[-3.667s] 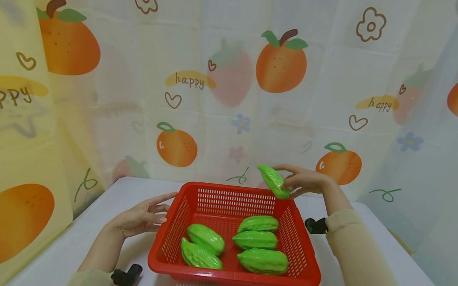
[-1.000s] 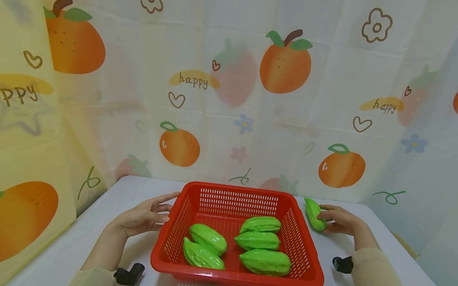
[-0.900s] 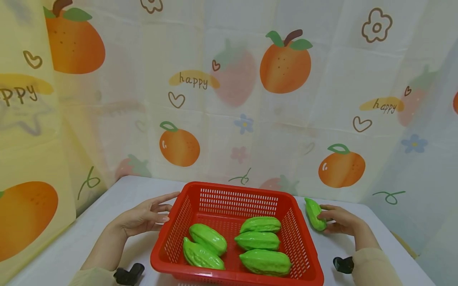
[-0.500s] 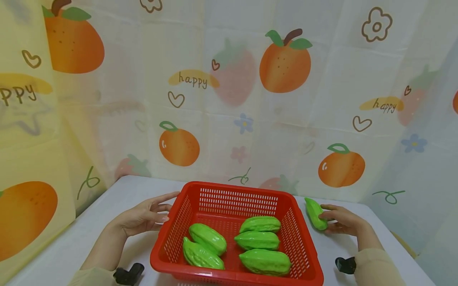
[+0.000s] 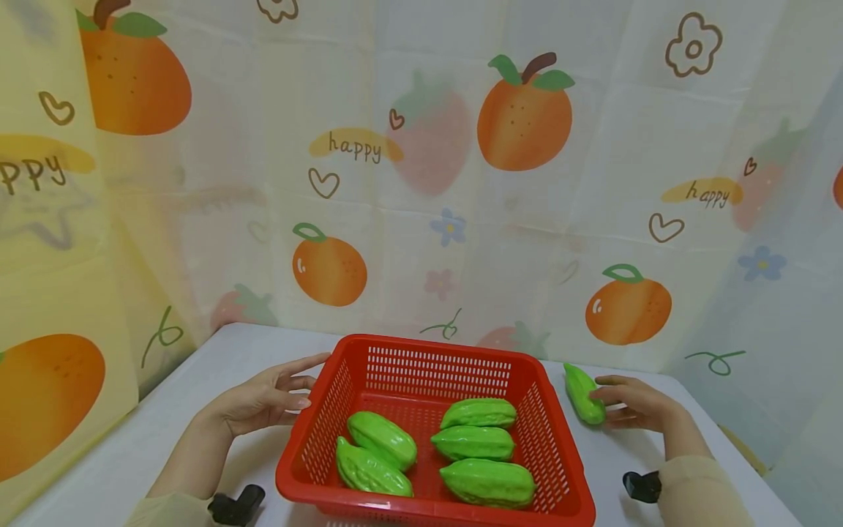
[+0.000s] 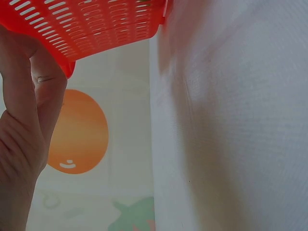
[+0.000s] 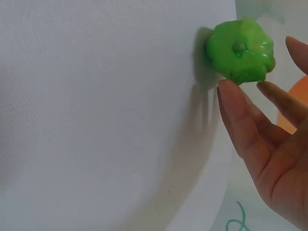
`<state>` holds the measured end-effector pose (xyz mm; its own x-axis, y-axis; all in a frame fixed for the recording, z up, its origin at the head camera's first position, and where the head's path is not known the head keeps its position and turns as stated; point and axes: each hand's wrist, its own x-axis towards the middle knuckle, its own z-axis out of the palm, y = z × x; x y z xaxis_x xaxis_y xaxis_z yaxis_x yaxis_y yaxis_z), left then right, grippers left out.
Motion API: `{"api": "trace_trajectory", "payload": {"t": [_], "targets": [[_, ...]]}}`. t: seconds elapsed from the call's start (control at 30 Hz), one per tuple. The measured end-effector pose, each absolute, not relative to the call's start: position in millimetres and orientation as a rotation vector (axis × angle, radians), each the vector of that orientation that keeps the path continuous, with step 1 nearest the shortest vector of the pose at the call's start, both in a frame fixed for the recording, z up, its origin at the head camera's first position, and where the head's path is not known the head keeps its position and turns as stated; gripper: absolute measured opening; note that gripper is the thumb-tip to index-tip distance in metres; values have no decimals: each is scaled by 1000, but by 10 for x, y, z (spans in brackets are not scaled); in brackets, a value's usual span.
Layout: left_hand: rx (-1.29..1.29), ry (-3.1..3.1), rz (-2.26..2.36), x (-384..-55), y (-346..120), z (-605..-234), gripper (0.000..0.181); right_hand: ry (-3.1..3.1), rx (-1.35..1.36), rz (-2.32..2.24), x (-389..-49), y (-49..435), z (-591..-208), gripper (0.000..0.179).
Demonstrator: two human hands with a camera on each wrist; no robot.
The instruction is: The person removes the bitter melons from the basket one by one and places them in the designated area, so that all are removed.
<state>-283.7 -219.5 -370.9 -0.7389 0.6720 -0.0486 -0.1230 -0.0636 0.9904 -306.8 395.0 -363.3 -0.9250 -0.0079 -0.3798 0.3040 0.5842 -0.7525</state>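
A red plastic basket (image 5: 435, 505) with slotted walls stands on the white table. Several green bitter melons lie inside, two at the left, among them a pointed one (image 5: 372, 468), and a stack-like row at the right, with one (image 5: 487, 481) at the front. My left hand (image 5: 266, 399) touches the basket's left rim with extended fingers; the left wrist view also shows this hand (image 6: 29, 106) against the rim. Outside the basket's right wall, another bitter melon (image 5: 583, 395) lies on the table. My right hand (image 5: 635, 406) is beside it, loosely spread, fingertips close to its surface (image 7: 240, 50); contact is unclear.
A white cloth covers the table (image 5: 658, 468). Behind it hangs a curtain (image 5: 408, 219) printed with oranges and strawberries, close to the table's far edge. Black wrist devices (image 5: 642, 487) sit near both sleeves.
The right hand carried the bitter melon from above the basket's back right corner down onto the table at the right. Since then its fingers have loosened and drawn slightly right. The left hand stays put.
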Motion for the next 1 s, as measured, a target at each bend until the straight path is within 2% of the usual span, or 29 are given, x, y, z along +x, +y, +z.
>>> {"api": "trace_trajectory", "payload": {"t": [0.3, 0.63, 0.8, 1.0], "targets": [[593, 1660, 1861, -2836, -2195, -3712, 75, 2527, 166, -1248, -3059, 3993, -3490, 78], [592, 1657, 1865, -2835, -2188, -3706, 76, 2655, 29, -1203, -3101, 3863, -3153, 74], [591, 1668, 1855, -2833, -2188, -3708, 75, 2691, -131, -1249, -3117, 3699, -3023, 65], [588, 1672, 1852, -2836, -2191, -3716, 76, 2707, -311, -1317, -3156, 3510, -2899, 62]]}}
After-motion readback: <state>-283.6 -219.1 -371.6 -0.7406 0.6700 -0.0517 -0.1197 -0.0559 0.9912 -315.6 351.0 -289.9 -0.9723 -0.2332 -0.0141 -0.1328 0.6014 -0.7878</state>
